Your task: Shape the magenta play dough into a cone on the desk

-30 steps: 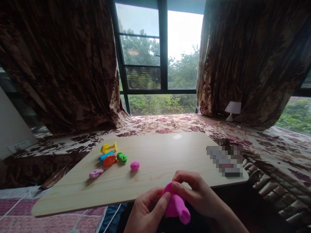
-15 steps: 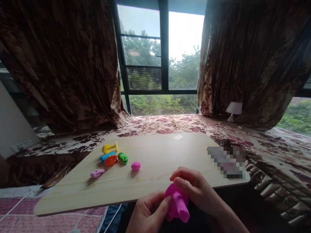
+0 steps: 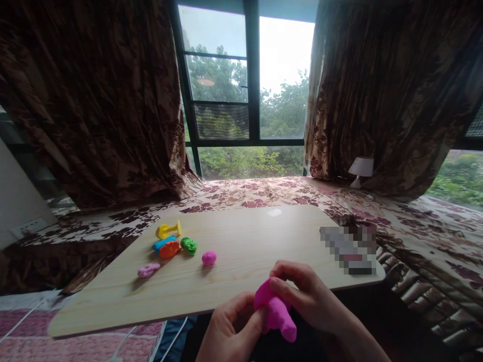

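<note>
Between my hands, just off the table's front edge, is a piece of bright pink modelling clay (image 3: 278,314) with a wide flattened cap and a thick stem pointing toward me. My left hand (image 3: 236,324) pinches the cap's left side with thumb and fingers. On the right side, my right hand (image 3: 302,289) has its thumb and curled fingers closed on the cap's rim. A small pink clay ball (image 3: 209,258) lies on the table beyond my left hand. Green clay (image 3: 188,246), orange clay (image 3: 170,249), blue clay (image 3: 163,243) and pale pink clay (image 3: 148,270) lie further left.
The light wooden table (image 3: 241,236) carries a yellow shaped piece (image 3: 168,230) at the back left. A pixelated dark object (image 3: 349,251) lies at its right end. A white lamp (image 3: 361,171) stands on the floral-covered sill behind.
My right hand's fingers have closed in on the cap, whose rim now looks more folded. The stem has tilted slightly right. The whole view has shifted a little.
</note>
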Demonstrator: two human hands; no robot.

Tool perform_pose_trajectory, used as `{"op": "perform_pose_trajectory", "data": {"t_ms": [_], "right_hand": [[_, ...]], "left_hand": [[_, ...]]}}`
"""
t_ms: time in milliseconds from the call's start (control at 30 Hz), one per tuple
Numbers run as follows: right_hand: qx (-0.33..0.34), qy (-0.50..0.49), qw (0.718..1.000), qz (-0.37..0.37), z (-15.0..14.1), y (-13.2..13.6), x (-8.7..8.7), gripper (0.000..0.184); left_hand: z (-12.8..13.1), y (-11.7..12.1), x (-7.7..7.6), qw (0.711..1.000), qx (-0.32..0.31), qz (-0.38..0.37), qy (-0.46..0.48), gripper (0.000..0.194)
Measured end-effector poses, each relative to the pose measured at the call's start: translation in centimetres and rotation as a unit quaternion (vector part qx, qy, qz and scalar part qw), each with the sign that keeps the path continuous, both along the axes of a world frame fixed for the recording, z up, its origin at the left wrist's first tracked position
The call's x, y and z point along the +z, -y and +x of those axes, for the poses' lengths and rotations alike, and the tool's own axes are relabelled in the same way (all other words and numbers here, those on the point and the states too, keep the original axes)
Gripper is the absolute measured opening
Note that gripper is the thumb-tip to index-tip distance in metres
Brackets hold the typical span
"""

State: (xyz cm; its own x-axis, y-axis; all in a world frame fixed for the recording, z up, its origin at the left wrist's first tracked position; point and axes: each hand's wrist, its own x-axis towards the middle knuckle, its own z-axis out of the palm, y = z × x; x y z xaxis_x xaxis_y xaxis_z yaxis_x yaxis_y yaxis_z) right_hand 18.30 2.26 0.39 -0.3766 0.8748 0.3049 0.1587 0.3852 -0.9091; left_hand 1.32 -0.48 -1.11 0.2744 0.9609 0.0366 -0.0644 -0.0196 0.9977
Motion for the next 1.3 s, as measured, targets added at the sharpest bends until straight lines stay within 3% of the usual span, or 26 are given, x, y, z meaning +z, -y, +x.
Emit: {"op": "perform_pose_trajectory", "data": {"t_ms": [367, 467, 567, 767, 900, 1100, 1300], "right_hand": [[0.014, 0.028, 0.999, 0.010, -0.4, -0.3, 0.5, 0.028], [0.008, -0.006, 1.000, -0.004, 0.0, -0.5, 0.3, 0.032], [0.013, -0.026, 0.999, -0.018, 0.3, -0.4, 0.1, 0.030], [0.019, 0.010, 1.000, 0.003, 0.1, 0.1, 0.5, 0.023], [0.009, 0.038, 0.998, 0.045, -0.2, 0.2, 0.8, 0.021], [0.001, 0.043, 0.998, 0.052, -0.9, 0.2, 0.7, 0.014], [-0.012, 0.014, 0.999, 0.032, -0.8, -0.1, 0.3, 0.024]], "left_hand": [[-0.4, -0.4, -1.1, 0.998, -0.013, 0.030, -0.047, 0.024], [-0.5, -0.3, -0.8, 0.998, 0.029, 0.029, -0.054, 0.022], [-0.3, 0.0, 0.0, 0.998, 0.030, 0.031, -0.038, 0.024], [-0.1, 0.3, 1.3, 0.997, 0.057, 0.035, -0.043, 0.028], [-0.2, 0.2, 1.2, 0.995, 0.073, 0.033, -0.064, 0.029], [-0.1, 0.3, 0.9, 0.995, 0.069, 0.039, -0.066, 0.027], [-0.4, 0.1, 0.7, 0.994, 0.088, 0.027, -0.057, 0.023]]}}
